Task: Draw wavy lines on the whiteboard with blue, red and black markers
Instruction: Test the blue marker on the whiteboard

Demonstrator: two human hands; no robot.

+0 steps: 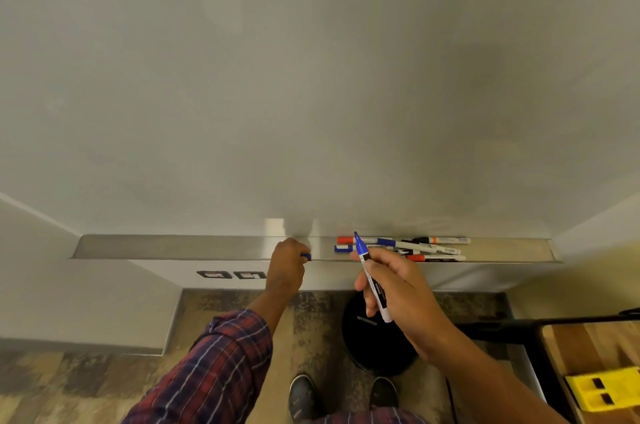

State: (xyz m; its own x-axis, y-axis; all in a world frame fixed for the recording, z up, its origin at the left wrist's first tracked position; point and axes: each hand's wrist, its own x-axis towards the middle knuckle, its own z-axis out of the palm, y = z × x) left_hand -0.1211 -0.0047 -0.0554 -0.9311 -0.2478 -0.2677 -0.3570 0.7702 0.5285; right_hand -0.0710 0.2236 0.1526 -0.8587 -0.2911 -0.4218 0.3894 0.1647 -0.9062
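- Marker (372, 280), blue and uncapped, points its tip up toward the whiteboard (311, 77), just in front of the tray (173, 247).
- Whiteboard surface is plain grey-white; the metal tray runs along its bottom edge, with other markers (415, 245) heaped toward its right end.
- Floor (104, 382) below is mottled brown; a wooden table (588, 347) stands at the right.
- Right hand (401, 288) grips the marker's barrel, fingers curled.
- Left hand (285, 266), arm in a plaid sleeve (214, 364), pinches a blue cap (306, 256) at the tray's front lip.

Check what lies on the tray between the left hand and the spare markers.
Nothing: in the head view, the tray between left hand and spare markers is bare metal.
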